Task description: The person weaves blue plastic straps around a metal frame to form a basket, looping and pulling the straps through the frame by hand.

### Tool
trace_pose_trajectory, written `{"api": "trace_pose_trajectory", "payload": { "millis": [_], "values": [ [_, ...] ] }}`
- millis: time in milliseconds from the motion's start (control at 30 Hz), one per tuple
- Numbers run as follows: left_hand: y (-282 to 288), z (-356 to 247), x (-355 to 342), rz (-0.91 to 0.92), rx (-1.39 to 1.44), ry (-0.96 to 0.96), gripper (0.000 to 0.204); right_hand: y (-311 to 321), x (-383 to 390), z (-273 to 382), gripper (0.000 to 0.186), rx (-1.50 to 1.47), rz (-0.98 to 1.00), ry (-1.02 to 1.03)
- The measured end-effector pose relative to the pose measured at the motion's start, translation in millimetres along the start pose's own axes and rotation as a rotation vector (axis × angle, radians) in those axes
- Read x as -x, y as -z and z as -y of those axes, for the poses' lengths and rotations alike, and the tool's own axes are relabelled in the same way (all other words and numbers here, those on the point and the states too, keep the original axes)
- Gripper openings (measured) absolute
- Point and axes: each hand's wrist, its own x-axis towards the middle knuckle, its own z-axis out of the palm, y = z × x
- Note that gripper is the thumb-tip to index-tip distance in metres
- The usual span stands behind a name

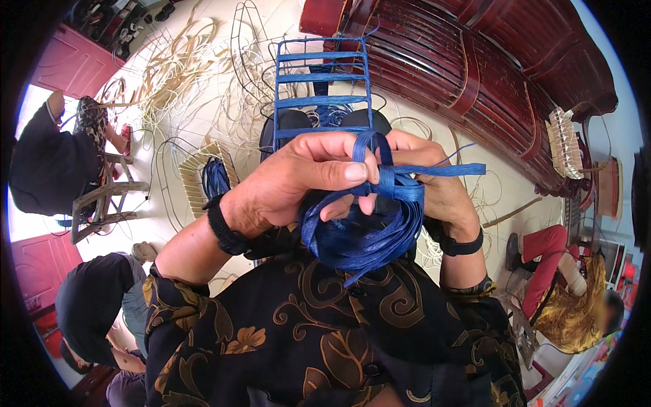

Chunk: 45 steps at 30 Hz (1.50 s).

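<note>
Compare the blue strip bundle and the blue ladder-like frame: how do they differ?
Shape: the blue strip bundle is looped into a rounded coil; the blue ladder-like frame has long side rails and crosspieces.
Density: the bundle's strands are packed together; the frame has open gaps between crosspieces.
Place: the bundle is at the left hand and right hand; the frame extends beyond them.
Shared: both are blue.

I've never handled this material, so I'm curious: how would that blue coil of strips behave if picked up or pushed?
The blue coil is probably floppy, since its strips bend into tight curves. It looks light for its size, being thin, flat ribbons. Pushed, its uneven, loose loops may squash rather than roll.
</note>
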Motion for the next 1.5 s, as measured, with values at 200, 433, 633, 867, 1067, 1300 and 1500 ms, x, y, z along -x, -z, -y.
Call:
{"api": "trace_pose_trajectory", "payload": {
  "millis": [200, 433, 633, 867, 1067, 1300, 1500],
  "values": [
    [-2, -7, 1, -0.07, -0.15, -0.094, 0.015, -2, 1, 19, 0.012, -0.463, 0.055, -0.422],
    [-7, -12, 5, -0.16, -0.443, -0.127, 0.014, -19, 2, 14, 0.023, -0.846, 0.027, -0.475],
    [-9, -10, 6, -0.276, -0.6, -0.127, 0.013, -31, 12, -1, 0.024, -1.066, -0.071, -0.453],
    [-7, -11, 0, -0.41, -0.388, -0.152, 0.012, -21, -1, 3, 0.012, -0.508, -0.318, -0.379],
    [-15, -20, -8, -0.463, -0.351, -0.214, 0.011, 15, -6, 51, 0.015, 0.226, -0.665, 0.077],
    [-8, -16, -24, -0.407, -0.391, -0.235, 0.013, 7, -31, 75, 0.022, 0.778, 0.088, 0.401],
    [-5, -13, -25, -0.383, -0.195, -0.153, 0.015, -3, -33, 64, 0.019, 0.754, 0.113, 0.435]
  ]
}}
